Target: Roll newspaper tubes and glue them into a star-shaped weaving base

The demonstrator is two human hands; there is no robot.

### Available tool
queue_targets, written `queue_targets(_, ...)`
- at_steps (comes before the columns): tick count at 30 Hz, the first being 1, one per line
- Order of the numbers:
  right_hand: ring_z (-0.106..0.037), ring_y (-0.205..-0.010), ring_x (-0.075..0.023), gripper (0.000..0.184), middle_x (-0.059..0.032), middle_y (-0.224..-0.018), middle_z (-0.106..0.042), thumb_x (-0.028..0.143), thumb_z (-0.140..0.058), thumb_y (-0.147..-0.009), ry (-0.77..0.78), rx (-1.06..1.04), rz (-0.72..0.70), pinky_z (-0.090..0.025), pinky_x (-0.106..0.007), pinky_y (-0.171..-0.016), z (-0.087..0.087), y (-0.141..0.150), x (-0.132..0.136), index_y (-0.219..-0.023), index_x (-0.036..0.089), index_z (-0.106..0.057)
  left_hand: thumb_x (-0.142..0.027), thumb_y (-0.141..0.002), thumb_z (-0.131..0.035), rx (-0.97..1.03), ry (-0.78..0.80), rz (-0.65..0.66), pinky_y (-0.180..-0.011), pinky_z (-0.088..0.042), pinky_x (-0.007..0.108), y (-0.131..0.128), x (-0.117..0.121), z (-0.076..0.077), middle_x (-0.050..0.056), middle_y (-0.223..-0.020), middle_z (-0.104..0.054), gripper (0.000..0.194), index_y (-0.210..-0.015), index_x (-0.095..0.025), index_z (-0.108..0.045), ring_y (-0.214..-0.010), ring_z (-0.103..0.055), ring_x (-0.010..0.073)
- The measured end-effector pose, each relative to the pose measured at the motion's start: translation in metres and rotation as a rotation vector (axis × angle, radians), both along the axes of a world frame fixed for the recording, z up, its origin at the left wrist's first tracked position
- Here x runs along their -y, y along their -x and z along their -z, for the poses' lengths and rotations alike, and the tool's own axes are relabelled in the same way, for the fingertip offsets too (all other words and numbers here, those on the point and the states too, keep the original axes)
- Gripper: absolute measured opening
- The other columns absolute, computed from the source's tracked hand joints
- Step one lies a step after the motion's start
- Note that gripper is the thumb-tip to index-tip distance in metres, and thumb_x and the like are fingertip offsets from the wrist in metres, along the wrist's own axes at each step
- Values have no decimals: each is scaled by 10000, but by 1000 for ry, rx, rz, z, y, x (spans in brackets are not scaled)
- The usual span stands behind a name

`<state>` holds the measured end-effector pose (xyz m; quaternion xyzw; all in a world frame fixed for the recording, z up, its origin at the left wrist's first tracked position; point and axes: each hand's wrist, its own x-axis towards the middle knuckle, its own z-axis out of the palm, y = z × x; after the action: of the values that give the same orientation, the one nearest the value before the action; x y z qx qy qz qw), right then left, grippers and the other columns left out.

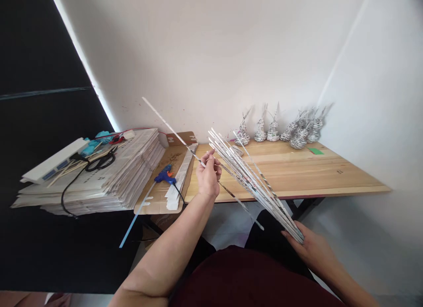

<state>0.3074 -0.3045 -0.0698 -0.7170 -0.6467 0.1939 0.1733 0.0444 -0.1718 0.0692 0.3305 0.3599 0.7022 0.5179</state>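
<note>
My left hand (209,174) is closed around a thin rolled newspaper stick (165,123), which slants from upper left down to lower right through my fingers. My right hand (306,238) grips a bundle of newspaper sticks (254,181) by its lower end. The bundle fans out up and to the left, its tips beside my left fingers. One stick in it stands a little apart on the right side. Both hands are in front of the wooden table (333,174), the right one below its front edge.
Left on the table, a tall newspaper stack (132,174) carries a white box (56,161) and a black cable (101,160). A blue glue gun (165,174) lies on cardboard (145,201) beside paper strips (180,183). Several woven newspaper figures (243,134) stand along the wall, near a green piece (316,151).
</note>
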Motion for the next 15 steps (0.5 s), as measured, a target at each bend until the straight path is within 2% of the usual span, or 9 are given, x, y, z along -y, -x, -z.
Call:
queue_targets(3,-670,-765,-285,363,-64,-803,-709,524,-413,-858,-7,2,-7,-443,-319,-657,0,1,0,-954,227,-598,-469,-760,-663,-34,-60,94,-396,-185,180,4,2,-8,-43,-607,-500,404,-1053,-193,-647,-419,-390,31)
queue_targets(8,-664,-744,-268,324,-53,-792,-706,511,-424,-862,-49,-28,-22,-439,-306,-646,-3,2,0,-932,242,-591,-395,-704,-734,-120,-22,220,-394,-175,171,4,1,-12,-39,-619,-548,556,-1212,-219,-593,-422,-404,36)
queue_targets(15,-650,-702,-256,316,-48,-751,-690,501,-413,-873,-23,1,-25,-431,-303,-635,-9,4,-1,-924,241,-583,-390,-667,-760,-145,25,247,-390,-165,162,5,-2,-6,-25,-643,-573,517,-1119,-187,-611,-422,-418,35)
